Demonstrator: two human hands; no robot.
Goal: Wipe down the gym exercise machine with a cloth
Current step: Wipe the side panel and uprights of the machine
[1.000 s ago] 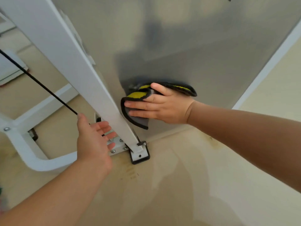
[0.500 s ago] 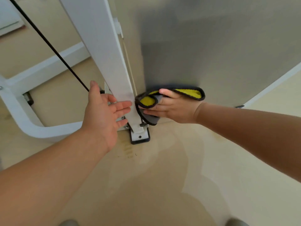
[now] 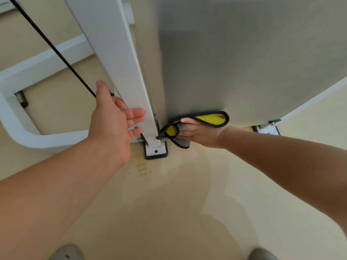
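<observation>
The gym machine has a grey metal side panel and a white slanted post bolted to a white foot plate. My right hand grips a yellow and grey cloth with black edging and holds it against the panel's bottom edge, just right of the post's base. My left hand is open with straight fingers, its fingertips touching the left face of the post near the bottom.
A thin black cable runs diagonally behind my left hand. A white curved base tube lies on the beige floor at left. A second foot plate sits at the panel's right corner. Grey shoe tips show at the bottom edge.
My right hand slid the cloth down the grey panel to its bottom edge. My left hand rose from the base toward the post and now touches it.
</observation>
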